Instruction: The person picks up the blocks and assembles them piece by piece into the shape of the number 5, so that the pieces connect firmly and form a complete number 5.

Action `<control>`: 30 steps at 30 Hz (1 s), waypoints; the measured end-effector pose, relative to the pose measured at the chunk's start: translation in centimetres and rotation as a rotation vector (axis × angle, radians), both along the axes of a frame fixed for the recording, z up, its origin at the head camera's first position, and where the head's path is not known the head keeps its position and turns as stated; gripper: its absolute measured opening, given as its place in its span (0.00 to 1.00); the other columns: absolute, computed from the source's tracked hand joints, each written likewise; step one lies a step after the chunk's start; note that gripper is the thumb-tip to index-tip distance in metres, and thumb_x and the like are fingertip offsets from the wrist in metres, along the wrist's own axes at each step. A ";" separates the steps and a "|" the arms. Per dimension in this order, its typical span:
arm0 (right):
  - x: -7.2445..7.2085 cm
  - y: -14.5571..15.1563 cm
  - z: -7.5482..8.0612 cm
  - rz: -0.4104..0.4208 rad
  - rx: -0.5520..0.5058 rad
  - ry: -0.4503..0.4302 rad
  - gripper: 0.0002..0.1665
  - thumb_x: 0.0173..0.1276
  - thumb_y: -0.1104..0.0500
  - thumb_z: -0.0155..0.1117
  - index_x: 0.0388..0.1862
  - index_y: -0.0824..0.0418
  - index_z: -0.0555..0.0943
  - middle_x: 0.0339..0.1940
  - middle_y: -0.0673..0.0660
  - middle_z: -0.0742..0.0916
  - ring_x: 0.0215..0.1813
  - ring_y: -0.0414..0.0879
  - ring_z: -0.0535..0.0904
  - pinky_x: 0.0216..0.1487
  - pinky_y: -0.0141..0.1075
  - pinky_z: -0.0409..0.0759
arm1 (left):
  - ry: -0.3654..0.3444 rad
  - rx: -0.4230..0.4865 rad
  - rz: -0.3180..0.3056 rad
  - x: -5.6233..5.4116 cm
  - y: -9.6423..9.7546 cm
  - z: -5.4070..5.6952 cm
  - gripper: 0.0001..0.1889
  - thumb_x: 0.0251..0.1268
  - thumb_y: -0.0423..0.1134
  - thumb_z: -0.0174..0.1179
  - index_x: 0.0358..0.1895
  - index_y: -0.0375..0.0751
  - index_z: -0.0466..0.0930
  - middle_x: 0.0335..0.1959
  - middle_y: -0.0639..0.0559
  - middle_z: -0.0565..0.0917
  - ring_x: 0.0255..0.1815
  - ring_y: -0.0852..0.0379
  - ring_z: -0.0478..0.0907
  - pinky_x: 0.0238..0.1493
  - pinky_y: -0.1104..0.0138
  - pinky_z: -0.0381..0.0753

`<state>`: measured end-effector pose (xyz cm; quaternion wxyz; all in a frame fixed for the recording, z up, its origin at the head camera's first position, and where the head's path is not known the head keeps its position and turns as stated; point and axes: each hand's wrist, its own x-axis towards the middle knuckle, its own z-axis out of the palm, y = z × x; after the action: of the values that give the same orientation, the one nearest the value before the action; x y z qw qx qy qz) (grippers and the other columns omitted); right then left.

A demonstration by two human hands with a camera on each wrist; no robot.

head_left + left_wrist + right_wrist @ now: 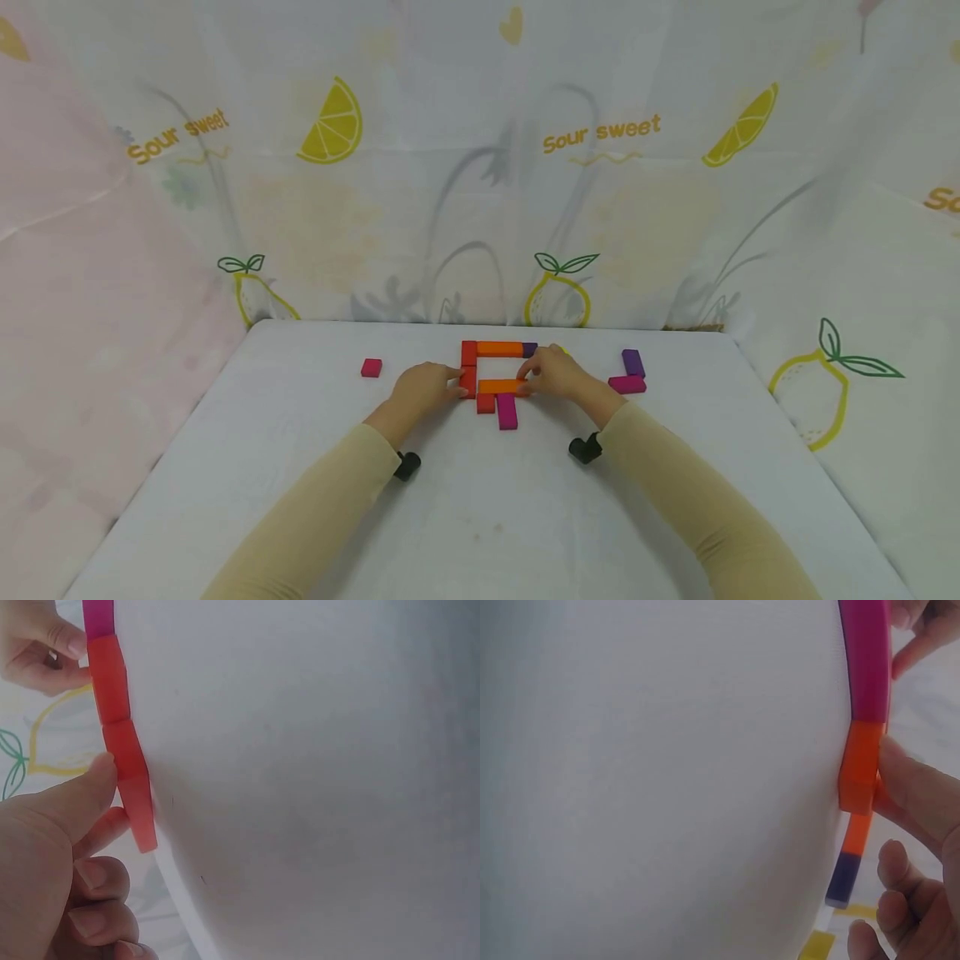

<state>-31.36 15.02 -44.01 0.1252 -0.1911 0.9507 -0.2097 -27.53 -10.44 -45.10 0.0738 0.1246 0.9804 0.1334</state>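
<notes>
From afar, I see the left hand (427, 390) pinching the lower red block (468, 382) of the left column; the right hand (557, 372) pinches the lower orange block (498, 387) beside it. Both seem light, stiff; I would grip their ends.

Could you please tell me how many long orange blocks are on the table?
2. The far block sits between a red block and a purple block; the near block is pinched by the right hand. Others could be hidden behind that hand.
</notes>
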 end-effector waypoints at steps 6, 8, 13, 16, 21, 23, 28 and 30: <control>-0.1 0.0 -0.2 0.005 -0.011 -0.004 0.11 0.62 0.49 0.76 0.41 0.49 0.90 0.42 0.51 0.80 0.49 0.48 0.71 0.48 0.40 0.73 | -0.011 0.013 0.009 0.1 0.1 0.0 0.26 0.69 0.52 0.64 0.68 0.51 0.77 0.63 0.46 0.81 0.64 0.44 0.75 0.63 0.52 0.75; 0.0 0.0 -0.2 0.009 -0.012 -0.001 0.11 0.62 0.49 0.76 0.41 0.49 0.90 0.42 0.51 0.80 0.49 0.48 0.71 0.48 0.40 0.73 | -0.008 0.009 0.010 0.1 0.2 0.0 0.26 0.69 0.52 0.64 0.68 0.52 0.77 0.62 0.46 0.81 0.63 0.44 0.76 0.62 0.52 0.75; 0.1 -0.2 -0.1 0.005 -0.013 -0.007 0.11 0.62 0.48 0.76 0.41 0.49 0.90 0.42 0.50 0.81 0.50 0.48 0.71 0.50 0.41 0.73 | 0.011 -0.010 0.002 0.1 0.1 0.0 0.26 0.69 0.52 0.63 0.67 0.52 0.78 0.62 0.47 0.81 0.63 0.44 0.76 0.61 0.53 0.76; 0.3 -0.2 0.1 0.001 -0.012 -0.015 0.11 0.62 0.49 0.76 0.42 0.49 0.90 0.42 0.51 0.81 0.51 0.49 0.71 0.50 0.42 0.73 | 0.021 -0.011 -0.002 0.1 0.1 0.0 0.26 0.69 0.52 0.63 0.67 0.52 0.78 0.62 0.47 0.81 0.63 0.44 0.76 0.61 0.53 0.77; 0.5 -0.2 0.2 0.001 -0.010 -0.018 0.12 0.62 0.49 0.75 0.43 0.49 0.90 0.42 0.51 0.81 0.52 0.48 0.71 0.51 0.42 0.73 | 0.019 -0.008 0.001 0.1 0.1 0.0 0.26 0.69 0.52 0.63 0.68 0.52 0.78 0.62 0.47 0.81 0.62 0.44 0.77 0.60 0.53 0.77; 0.5 -0.1 0.3 0.003 -0.014 -0.017 0.12 0.62 0.49 0.76 0.43 0.50 0.89 0.42 0.51 0.81 0.52 0.49 0.71 0.52 0.42 0.74 | 0.010 -0.009 0.004 0.1 0.2 0.0 0.26 0.69 0.52 0.63 0.68 0.52 0.77 0.62 0.47 0.81 0.62 0.44 0.77 0.60 0.53 0.77; 0.9 -0.2 0.4 -0.003 -0.026 -0.030 0.12 0.63 0.50 0.75 0.43 0.51 0.89 0.43 0.52 0.81 0.52 0.50 0.71 0.52 0.44 0.75 | -0.004 -0.011 0.009 0.2 0.2 0.2 0.26 0.69 0.52 0.63 0.68 0.51 0.77 0.62 0.46 0.81 0.62 0.44 0.77 0.60 0.52 0.77; 0.9 -0.3 0.4 -0.009 -0.027 -0.034 0.12 0.63 0.50 0.75 0.44 0.51 0.89 0.42 0.52 0.81 0.53 0.49 0.71 0.52 0.44 0.75 | -0.004 -0.009 0.009 0.2 0.2 0.3 0.26 0.69 0.52 0.64 0.68 0.51 0.77 0.61 0.46 0.81 0.62 0.43 0.77 0.60 0.52 0.77</control>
<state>-30.45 14.76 -43.57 0.1377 -0.1851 0.9464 -0.2262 -27.31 -10.20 -44.82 0.0755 0.1194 0.9814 0.1298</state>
